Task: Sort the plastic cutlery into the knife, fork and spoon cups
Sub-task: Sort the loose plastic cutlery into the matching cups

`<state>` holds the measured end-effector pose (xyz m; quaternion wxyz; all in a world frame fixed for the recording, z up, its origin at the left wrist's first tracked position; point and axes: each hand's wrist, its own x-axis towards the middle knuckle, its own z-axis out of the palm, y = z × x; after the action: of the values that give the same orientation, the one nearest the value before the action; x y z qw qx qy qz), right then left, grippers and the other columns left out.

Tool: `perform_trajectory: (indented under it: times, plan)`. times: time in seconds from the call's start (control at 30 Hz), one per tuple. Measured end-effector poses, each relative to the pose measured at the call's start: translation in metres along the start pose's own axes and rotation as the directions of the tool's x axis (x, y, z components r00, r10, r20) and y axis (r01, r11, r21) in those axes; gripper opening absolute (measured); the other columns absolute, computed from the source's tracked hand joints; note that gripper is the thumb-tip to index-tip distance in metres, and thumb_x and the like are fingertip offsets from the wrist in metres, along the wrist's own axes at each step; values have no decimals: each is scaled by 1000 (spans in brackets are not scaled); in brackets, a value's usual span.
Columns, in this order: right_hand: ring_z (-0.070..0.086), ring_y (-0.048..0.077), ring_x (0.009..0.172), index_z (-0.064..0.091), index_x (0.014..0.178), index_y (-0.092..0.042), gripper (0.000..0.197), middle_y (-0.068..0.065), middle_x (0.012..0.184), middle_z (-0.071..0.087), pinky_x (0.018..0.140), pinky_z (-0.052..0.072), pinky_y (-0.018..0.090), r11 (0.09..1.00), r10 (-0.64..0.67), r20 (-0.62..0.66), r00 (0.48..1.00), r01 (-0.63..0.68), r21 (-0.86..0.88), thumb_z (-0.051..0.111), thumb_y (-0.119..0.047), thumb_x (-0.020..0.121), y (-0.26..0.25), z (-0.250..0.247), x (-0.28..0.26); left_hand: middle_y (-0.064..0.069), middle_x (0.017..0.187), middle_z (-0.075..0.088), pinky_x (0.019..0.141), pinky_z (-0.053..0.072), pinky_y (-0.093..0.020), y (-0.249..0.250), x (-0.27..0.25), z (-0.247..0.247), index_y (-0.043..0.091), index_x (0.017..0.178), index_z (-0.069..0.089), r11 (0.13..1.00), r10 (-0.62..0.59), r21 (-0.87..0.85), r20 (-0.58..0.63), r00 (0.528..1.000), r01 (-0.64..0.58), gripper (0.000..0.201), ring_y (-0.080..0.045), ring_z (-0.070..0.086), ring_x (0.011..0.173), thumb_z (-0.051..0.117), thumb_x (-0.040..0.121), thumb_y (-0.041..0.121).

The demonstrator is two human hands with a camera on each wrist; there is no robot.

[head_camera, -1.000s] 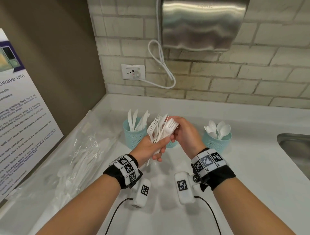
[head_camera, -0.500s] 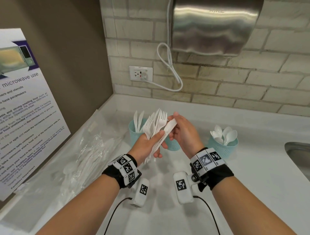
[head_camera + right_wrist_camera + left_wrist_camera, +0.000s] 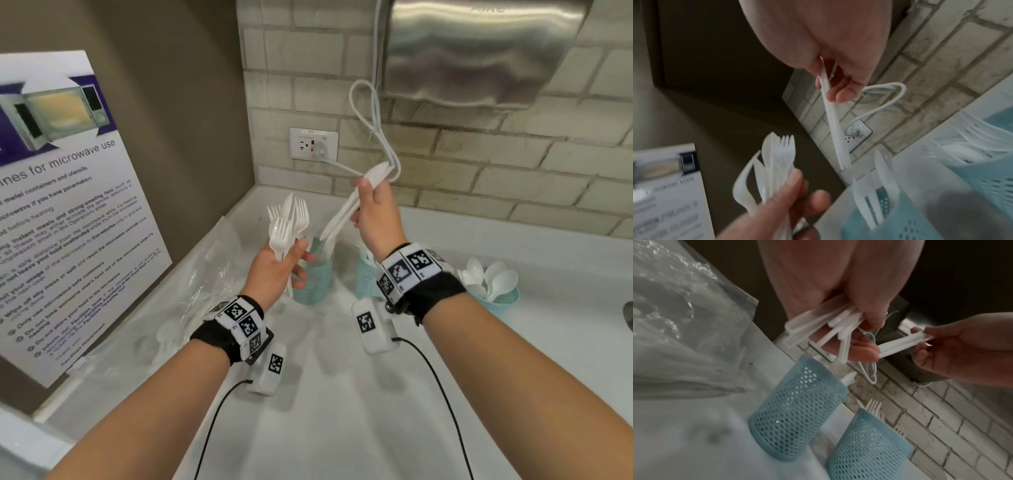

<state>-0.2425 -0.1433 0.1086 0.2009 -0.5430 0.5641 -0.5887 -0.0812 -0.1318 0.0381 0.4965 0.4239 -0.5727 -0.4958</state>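
My left hand (image 3: 294,263) grips a bunch of white plastic forks (image 3: 287,226) by the handles, tines up, over the counter's left side. My right hand (image 3: 363,195) pinches white knives (image 3: 342,212) that slant down toward the teal mesh knife cup (image 3: 313,277), which holds knives. The fork cup (image 3: 366,281) stands right of it, half hidden behind my right wrist. The spoon cup (image 3: 500,301), full of spoons, is further right. In the wrist views, the fork handles (image 3: 818,331) fan out of my left hand, and the knives (image 3: 834,123) hang above the knife cup (image 3: 890,216).
A clear plastic bag (image 3: 113,308) of unsorted cutlery lies on the counter's left side under a microwave poster (image 3: 68,205). On the brick wall are an outlet (image 3: 313,144), a looped white cord (image 3: 376,130) and a steel dispenser (image 3: 479,51). A sink edge (image 3: 628,315) shows at far right.
My right hand has pulled the knives out of the bunch in my left hand and lifted them up and to the right, above the knife cup. My left hand keeps the forks.
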Motion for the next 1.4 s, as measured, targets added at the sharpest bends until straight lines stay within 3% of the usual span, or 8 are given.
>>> perform_trajectory:
  times: [0.17,0.27,0.37,0.5,0.63,0.83,1.0,1.4]
  plan:
    - [60,30,89,58,116,-2,34,16,105,63,90,50,45,969,156,246,957,-101,-225,42,-27,99,21,30,-1,-1,56,51,45,44,-24,-4,0,-2,13,78,57,999,8,38,-10,1000,-7,23,-12,47,42,56,94,30]
    - [56,23,109,53,129,-9,42,11,126,50,100,41,29,960,182,225,957,-124,-251,48,-34,96,22,29,-6,0,53,47,43,42,-22,-3,-1,-1,16,74,55,999,-9,41,-7,1000,10,25,-11,44,39,57,93,31]
    - [55,5,93,61,111,-17,23,0,109,53,88,44,22,997,25,79,997,-19,-74,57,-29,92,7,24,-19,1,53,46,39,38,-21,-4,0,1,17,75,55,998,-23,56,-9,1000,24,23,-10,41,37,59,92,33]
    - [53,-4,63,70,83,-23,11,-12,76,65,65,43,13,1000,-5,168,986,2,16,60,-18,86,-8,23,-40,-1,54,46,36,32,-19,-5,4,7,13,82,54,998,-18,67,-17,1000,19,21,-8,38,35,61,91,31]
    - [65,5,73,72,85,-22,10,-5,79,71,71,51,23,996,82,110,991,-79,-29,63,-26,83,-1,23,-43,-1,53,46,36,32,-18,-1,3,13,21,72,56,999,5,48,-10,1000,-5,22,-7,36,35,60,91,30]
    - [59,-2,69,74,91,-19,20,-4,81,71,65,42,3,996,92,130,987,-93,-1,71,-35,80,-3,18,-42,-1,57,42,39,30,-18,-1,0,14,14,68,51,999,-25,-19,54,998,26,36,-7,35,39,47,96,36]
    - [60,15,69,64,94,-15,11,3,83,67,74,55,39,988,148,143,979,-151,13,57,-21,90,2,24,-40,2,58,38,43,28,-20,2,-1,16,13,77,53,995,-25,-92,98,995,34,42,-8,33,43,38,96,47]
    - [60,32,74,48,97,-22,10,-9,76,52,73,54,49,997,-47,-103,994,53,55,38,-21,97,-9,13,-9,-1,61,50,53,51,-28,-6,15,-6,14,75,53,996,-66,-61,-121,990,59,35,-13,52,51,44,98,37]
